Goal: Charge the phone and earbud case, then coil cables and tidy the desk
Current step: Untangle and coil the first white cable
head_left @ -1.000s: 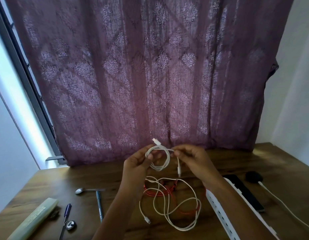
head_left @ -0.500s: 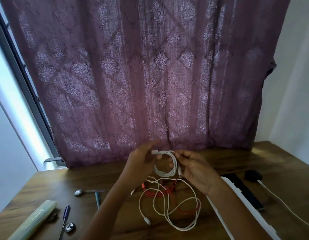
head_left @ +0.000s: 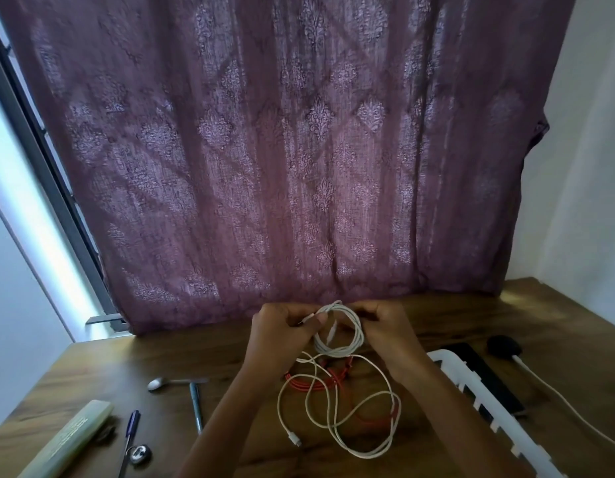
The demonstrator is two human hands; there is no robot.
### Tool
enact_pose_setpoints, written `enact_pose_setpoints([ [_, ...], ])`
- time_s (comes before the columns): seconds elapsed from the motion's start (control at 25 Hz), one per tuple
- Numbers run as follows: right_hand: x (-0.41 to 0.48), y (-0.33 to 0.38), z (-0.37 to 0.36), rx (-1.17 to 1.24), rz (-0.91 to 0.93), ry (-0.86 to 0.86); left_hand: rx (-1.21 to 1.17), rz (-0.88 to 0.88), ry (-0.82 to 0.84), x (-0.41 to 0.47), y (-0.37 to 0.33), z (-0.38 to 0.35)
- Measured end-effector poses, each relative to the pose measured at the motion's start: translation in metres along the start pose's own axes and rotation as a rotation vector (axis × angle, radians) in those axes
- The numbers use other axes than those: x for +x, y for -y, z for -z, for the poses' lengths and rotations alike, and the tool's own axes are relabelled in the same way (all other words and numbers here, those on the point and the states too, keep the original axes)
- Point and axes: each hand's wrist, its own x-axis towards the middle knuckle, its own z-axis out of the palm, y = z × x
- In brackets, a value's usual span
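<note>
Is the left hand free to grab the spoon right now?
Probably not yet: the left hand pinches the coil. The spoon lies uncovered on the desk, so the path looks free.

Nothing legible right now: the only print is a faint line of lettering along the pale green box (head_left: 66, 439) on the desk (head_left: 182, 350), lower left, too blurred to read.
</note>
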Motion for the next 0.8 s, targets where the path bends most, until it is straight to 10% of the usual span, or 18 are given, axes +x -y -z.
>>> enact_pose_setpoints([
  [0.36, 0.005, 0.003, 0.006, 0.504, -0.422, 0.212, 0.236, -0.133, -0.113, -0.005, -0.002, 0.004],
  [0.8, -0.022, -0.011, 0.003, -0.038, 0.101, 0.214, 0.129, -0.114, -0.308, -0.010, -0.003, -0.006],
])
